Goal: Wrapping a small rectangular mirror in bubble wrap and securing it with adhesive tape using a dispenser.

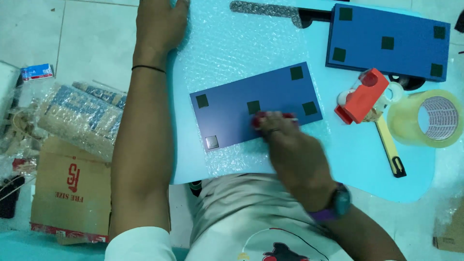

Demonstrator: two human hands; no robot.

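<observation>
tape roll (431, 118), dispenser (363, 96) right of frame | right hand (285, 140) pinches red piece (259, 119) on centre blue panel (256, 106) | left hand (162, 19) flat, open on bubble wrap (232, 48), upper left

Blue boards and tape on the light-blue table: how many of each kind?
Blue boards: 2, one on bubble wrap under the right hand, one at the far right.
Clear tape roll: 1.
Red tape dispenser: 1.
Total: 4.
</observation>
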